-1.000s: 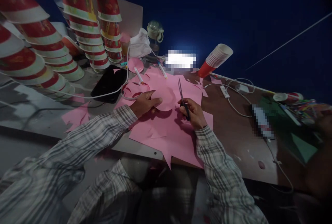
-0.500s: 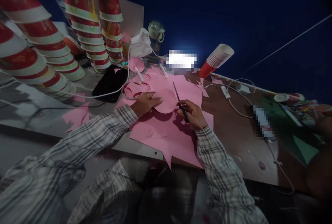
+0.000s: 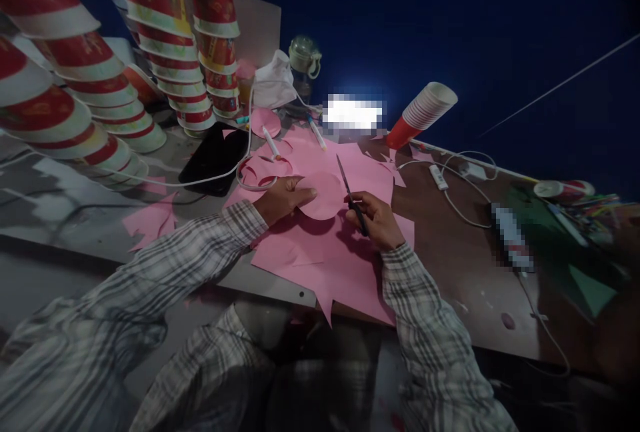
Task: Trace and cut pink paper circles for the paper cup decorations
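Observation:
Between thumb and fingers, my left hand (image 3: 285, 201) pinches the left side of a round pink paper disc (image 3: 325, 197). My right hand (image 3: 376, 220) is wrapped round the black handles of a pair of scissors (image 3: 351, 193). The blades look closed and point up and away, just right of the disc. Beneath both hands lie larger pink paper sheets (image 3: 345, 272) with jagged cut edges. Pink paper offcuts (image 3: 263, 169) and a white marker (image 3: 271, 144) lie beyond my left hand; another marker (image 3: 317, 133) rests farther back on the paper.
Tall stacks of red and white paper cups (image 3: 167, 52) stand at the left, beside a black phone (image 3: 213, 162). A tilted cup stack (image 3: 423, 112) stands at the back right. White cables and a power strip (image 3: 511, 235) lie on the right. A lidded bottle (image 3: 304, 69) stands behind.
The whole view has shifted slightly. My right hand and the scissors sit a little farther from the disc's edge; my left hand keeps its hold on the disc.

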The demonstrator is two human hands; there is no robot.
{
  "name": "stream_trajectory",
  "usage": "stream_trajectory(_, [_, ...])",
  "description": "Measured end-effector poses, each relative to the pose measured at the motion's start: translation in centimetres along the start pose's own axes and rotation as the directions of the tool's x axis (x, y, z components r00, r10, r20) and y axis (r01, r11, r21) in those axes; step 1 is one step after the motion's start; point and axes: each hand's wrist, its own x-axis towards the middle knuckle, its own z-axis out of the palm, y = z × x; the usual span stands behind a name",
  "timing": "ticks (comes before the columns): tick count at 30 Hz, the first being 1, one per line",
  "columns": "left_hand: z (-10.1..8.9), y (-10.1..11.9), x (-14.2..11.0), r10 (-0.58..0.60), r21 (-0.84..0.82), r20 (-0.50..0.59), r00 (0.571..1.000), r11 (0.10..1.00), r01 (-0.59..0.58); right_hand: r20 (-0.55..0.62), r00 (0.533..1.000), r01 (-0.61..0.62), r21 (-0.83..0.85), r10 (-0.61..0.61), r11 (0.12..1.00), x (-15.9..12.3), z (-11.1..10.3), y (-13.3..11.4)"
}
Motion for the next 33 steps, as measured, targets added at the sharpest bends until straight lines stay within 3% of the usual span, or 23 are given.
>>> stream_trajectory(23, [0.02,0.21,-0.06,-0.009,0.003,-0.044,0.999,1.0,0.009,0.0,0.995,0.092,-0.261,-0.096,0.961,-0.15,0.15,-0.3])
stream_trajectory(33, [0.14,0.61,-0.18,-0.024,0.02,-0.048,0.999,0.999,0.025,0.015,0.997,0.074,-0.225,-0.072,0.972,-0.13,-0.03,-0.12])
